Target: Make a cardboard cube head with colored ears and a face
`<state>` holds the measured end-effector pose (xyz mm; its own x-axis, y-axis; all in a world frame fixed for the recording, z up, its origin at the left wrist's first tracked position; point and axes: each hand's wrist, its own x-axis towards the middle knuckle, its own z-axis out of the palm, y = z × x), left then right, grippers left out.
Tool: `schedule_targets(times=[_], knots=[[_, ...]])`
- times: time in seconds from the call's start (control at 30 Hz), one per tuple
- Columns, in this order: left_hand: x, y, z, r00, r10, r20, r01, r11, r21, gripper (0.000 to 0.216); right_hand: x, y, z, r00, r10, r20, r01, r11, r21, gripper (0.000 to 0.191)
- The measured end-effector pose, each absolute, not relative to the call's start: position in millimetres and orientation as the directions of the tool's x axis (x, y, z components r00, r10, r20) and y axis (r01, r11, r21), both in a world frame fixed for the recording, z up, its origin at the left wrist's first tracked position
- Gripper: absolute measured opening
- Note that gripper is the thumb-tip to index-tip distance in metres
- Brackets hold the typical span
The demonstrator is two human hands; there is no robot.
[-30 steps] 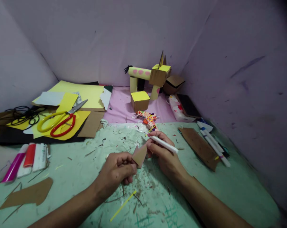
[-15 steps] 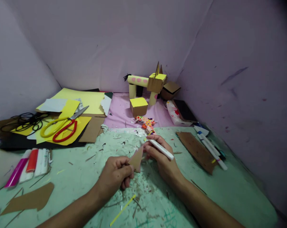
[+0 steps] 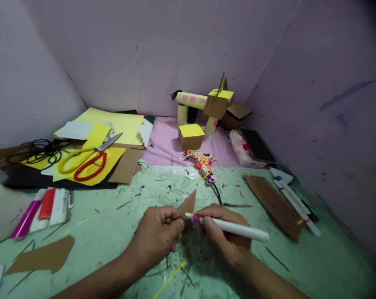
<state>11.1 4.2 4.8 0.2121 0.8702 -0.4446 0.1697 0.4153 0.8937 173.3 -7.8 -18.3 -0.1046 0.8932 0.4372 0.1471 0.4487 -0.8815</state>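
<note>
My left hand [image 3: 161, 230] pinches a small triangular piece of cardboard [image 3: 188, 203] between thumb and fingers, its point facing up. In my right hand [image 3: 227, 232] is a white marker [image 3: 240, 229] with a pink band near its tip. The marker's tip meets the cardboard piece near its lower part, close to my left thumb. Beyond the hands lies a hot glue gun [image 3: 202, 162] with a colourful floral pattern and a dark cord. Behind it stands a small cardboard box [image 3: 190, 138] with a yellow top.
An animal figure of tubes and a box [image 3: 192, 99] stands at the back. Scissors [image 3: 96, 155] lie on yellow paper at the left, above several markers [image 3: 55, 207]. To the right are a brown cardboard strip [image 3: 270, 203], more markers [image 3: 292, 197] and a phone [image 3: 258, 145].
My right hand has turned the marker so its tip touches the cardboard piece; before, it lay back across the hand. The view has shifted slightly left.
</note>
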Motion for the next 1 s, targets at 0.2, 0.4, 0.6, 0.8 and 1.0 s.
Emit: schedule_targets(times=[0.2,0.4,0.6,0.8,1.0], knots=[[12.1,5.4,3.9,0.191,0.856,-0.48,0.168,0.453,0.876,0.02,174.7,-6.7,-13.8,-0.202,0.874,0.441,0.27,0.483,-0.833,0.016],[11.7,6.1,1.5,0.186,0.854,-0.485,0.157,0.462,0.873,0.018,176.0,-6.0,-12.8,-0.291,0.864,0.412,0.303,0.491,-0.816,0.019],[10.6,4.4,3.1,0.205,0.869,-0.451,0.169,0.423,0.891,0.024,172.5,-4.6,-13.2,-0.205,0.881,0.426,0.306,0.471,-0.827,0.017],[10.3,4.2,6.8,0.22,0.876,-0.43,0.188,0.395,0.899,0.027,166.8,-4.8,-15.1,-0.035,0.904,0.426,0.273,0.418,-0.866,0.015],[12.3,4.7,8.7,0.204,0.872,-0.445,0.18,0.414,0.892,0.025,172.7,-6.0,-13.7,-0.23,0.888,0.398,0.281,0.452,-0.847,0.017]])
